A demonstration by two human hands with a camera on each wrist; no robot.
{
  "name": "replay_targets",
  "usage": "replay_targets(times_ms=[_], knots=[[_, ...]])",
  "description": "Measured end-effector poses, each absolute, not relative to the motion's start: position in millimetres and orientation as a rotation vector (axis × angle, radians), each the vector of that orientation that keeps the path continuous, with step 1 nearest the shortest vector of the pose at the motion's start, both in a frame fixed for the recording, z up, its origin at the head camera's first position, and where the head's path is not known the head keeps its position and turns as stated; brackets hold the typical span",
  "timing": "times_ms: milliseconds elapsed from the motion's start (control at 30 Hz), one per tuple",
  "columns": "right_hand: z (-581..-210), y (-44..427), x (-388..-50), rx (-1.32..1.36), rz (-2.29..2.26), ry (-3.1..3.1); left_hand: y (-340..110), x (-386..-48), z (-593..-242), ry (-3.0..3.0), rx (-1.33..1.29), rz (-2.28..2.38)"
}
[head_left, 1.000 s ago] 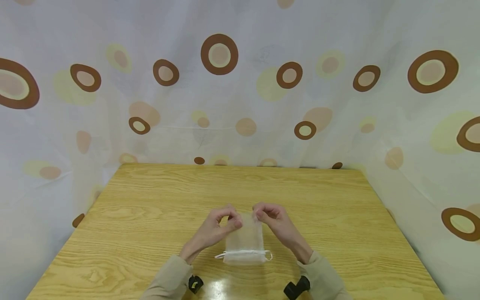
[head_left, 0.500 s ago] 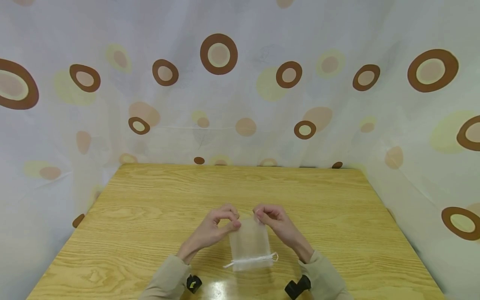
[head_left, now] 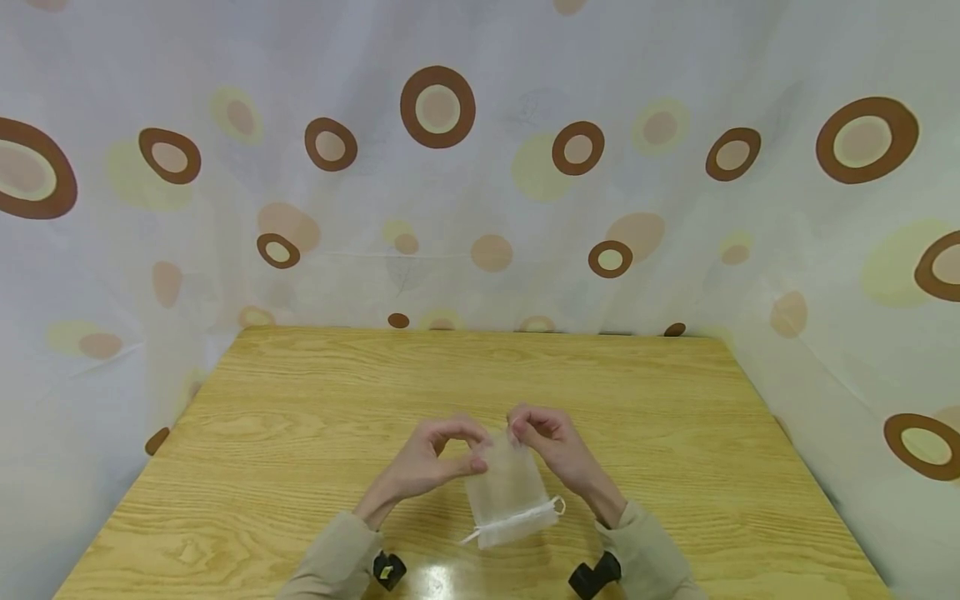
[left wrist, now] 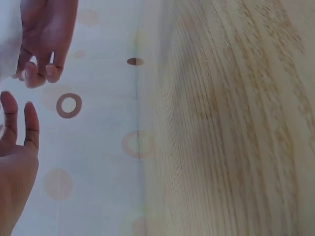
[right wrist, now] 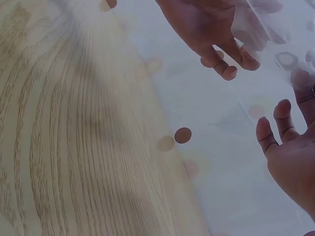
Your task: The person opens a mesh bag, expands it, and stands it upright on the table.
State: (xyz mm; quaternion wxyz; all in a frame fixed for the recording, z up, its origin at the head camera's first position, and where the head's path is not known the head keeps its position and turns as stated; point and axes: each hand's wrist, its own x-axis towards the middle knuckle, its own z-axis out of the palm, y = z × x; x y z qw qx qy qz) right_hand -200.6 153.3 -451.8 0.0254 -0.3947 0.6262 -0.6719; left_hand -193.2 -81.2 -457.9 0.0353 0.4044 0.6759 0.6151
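Note:
A small sheer white drawstring pouch [head_left: 510, 492] hangs tilted between the two hands in the head view. Its white cord and frilled end point down toward the person. At the upper right corner, the right hand [head_left: 557, 446] pinches the fabric between thumb and finger. The left hand [head_left: 435, 462] holds the upper left edge, thumb in front and the index fingertip partly veiled by the fabric. Both wrist views catch the hands facing each other; the left hand [left wrist: 17, 167] shows loosely bent outer fingers, and the right hand [right wrist: 295, 157] likewise. Nothing shows inside the pouch.
A wood-grain table [head_left: 300, 392] lies beneath the hands. A pale curtain [head_left: 480, 192] with brown rings and spots closes off the back and both sides. Black wrist devices are strapped at the left cuff [head_left: 330, 558] and right cuff [head_left: 645, 550].
The pouch's lower end has swung to the right and the pouch now tilts. The left fingers have shifted slightly right along its edge. The right hand has stayed nearly still.

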Motion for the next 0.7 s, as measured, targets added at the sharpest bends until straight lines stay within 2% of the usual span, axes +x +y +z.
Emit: replay_targets(times_ms=[433, 700], knots=[[-449.3, 148.7, -197.8, -1.158, -2.099, 1.891, -83.2, -195.0, -455.4, 1.853, 1.288, 1.966], [-445.4, 150.4, -195.3, -1.111, -2.093, 1.861, -85.6, -189.3, -451.5, 1.829, 1.107, 2.024]])
